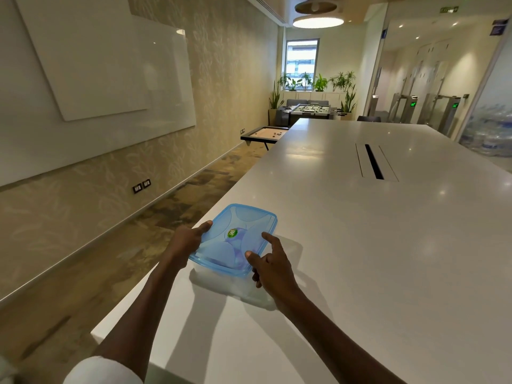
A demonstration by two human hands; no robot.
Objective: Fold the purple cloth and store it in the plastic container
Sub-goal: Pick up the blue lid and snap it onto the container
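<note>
My left hand [187, 241] gripped the left edge of the lid [238, 238], thumb lying flat on top and the other fingers curled under the rim, out of sight. My right hand [270, 263] sat at the lid's near right corner, forefinger and thumb stretched out and touching the plastic, the remaining fingers curled down past the edge; I cannot tell whether they gripped it. The lid was a blue, see-through rounded rectangle with moulded curves and a round green sticker [232, 233] at its middle. It lay tilted over the clear box [249, 293], near side raised. Purple cloth [239, 256] showed dimly through the lid, inside the box. The box stood on a smooth, glossy white table [388, 259], near the table's left edge.
</note>
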